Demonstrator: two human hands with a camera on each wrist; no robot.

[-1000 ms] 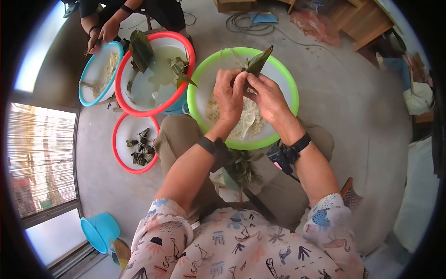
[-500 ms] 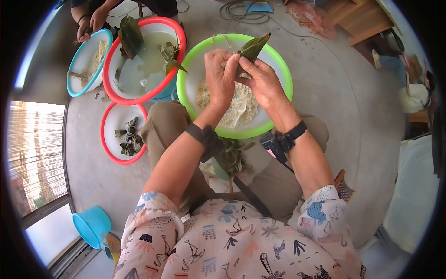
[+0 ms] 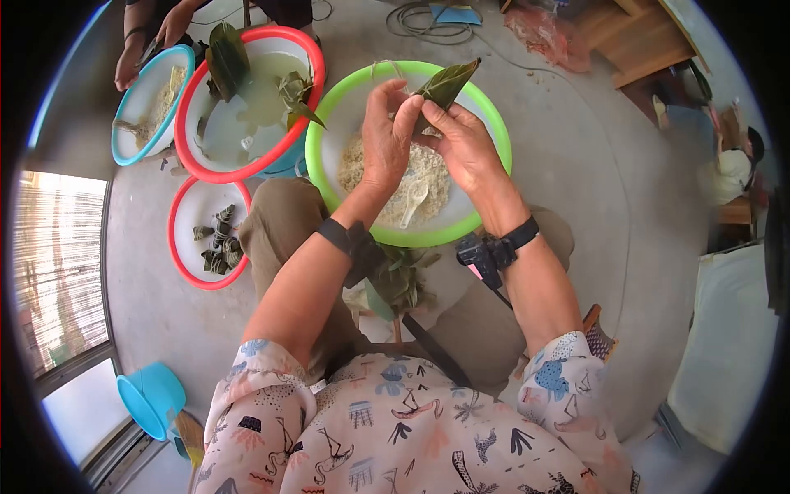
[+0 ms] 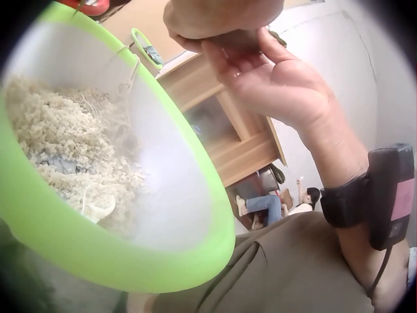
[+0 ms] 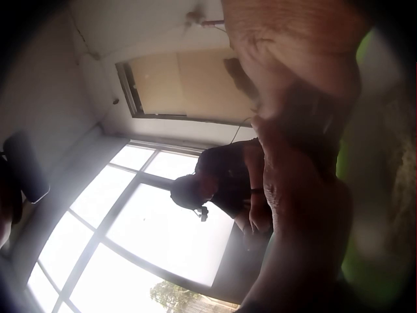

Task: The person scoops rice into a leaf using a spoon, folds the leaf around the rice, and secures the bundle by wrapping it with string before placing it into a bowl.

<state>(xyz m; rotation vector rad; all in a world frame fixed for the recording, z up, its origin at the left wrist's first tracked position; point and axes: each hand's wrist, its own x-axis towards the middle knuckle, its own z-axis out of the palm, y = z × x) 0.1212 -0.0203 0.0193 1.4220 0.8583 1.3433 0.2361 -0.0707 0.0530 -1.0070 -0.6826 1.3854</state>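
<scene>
Above the green-rimmed basin (image 3: 491, 206), both hands hold a folded bamboo leaf (image 3: 448, 82), its pointed tip to the upper right. My left hand (image 3: 387, 136) pinches its near side, thumb against it and index finger raised. The right hand (image 3: 469, 146) grips it from the other side, thumb tip close to the left thumb. In the left wrist view the right palm (image 4: 280, 91) faces up under the leaf, whose contents are hidden by the fingers. Raw rice (image 3: 362, 177) and a white spoon (image 3: 414, 203) lie in the basin below.
At the left stand a red-rimmed basin (image 3: 218, 174) with water and leaves, and a smaller red-rimmed one (image 3: 177, 247) holding several tied zongzi (image 3: 220, 230). Another person's hands (image 3: 175, 23) are near a blue-rimmed basin (image 3: 122, 152). More leaves (image 3: 395, 276) lie between the knees.
The head view has shifted, so the basins sit further up and left in it. Both hands keep hold of the leaf; the left index finger has lifted a little. The other person's hands moved apart.
</scene>
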